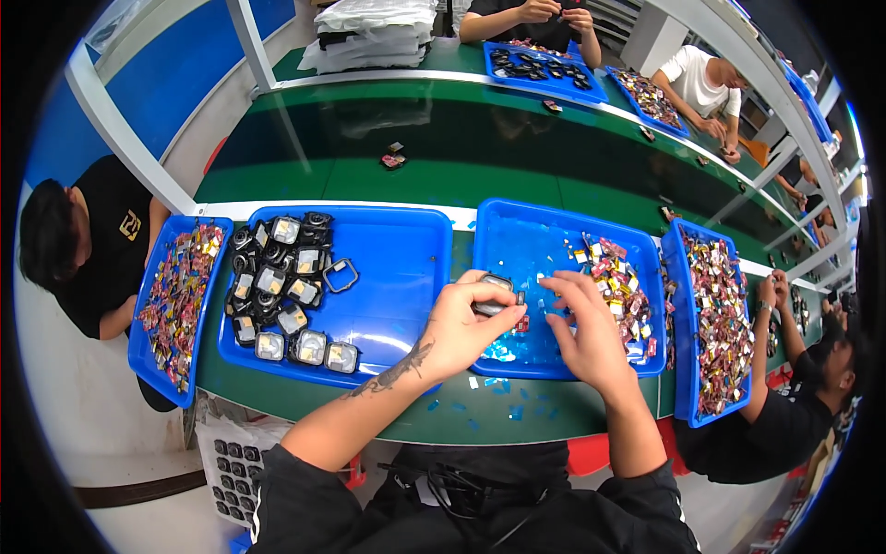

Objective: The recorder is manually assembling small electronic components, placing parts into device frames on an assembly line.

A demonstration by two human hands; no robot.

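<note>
My left hand (468,319) grips a small black casing (496,283) with a rounded, greyish face, held over the right-hand blue tray (489,217). Just to its right, my right hand (591,337) is open, its fingers apart and curved toward the casing. A small red part (522,324) shows under my left fingertips; whether it touches the casing I cannot tell. In that tray lie a heap of small red and yellow parts (623,286) and scattered blue film pieces (503,351). The left-hand blue tray (397,268) holds several black casings (305,291) and a thin black frame (341,275).
Narrow blue bins of small parts (175,309) (720,323) flank the two trays. Blue film scraps (498,385) litter the green table edge (415,420). A dark conveyor (369,138) runs beyond, carrying loose parts (394,160). Co-workers sit at both sides and across.
</note>
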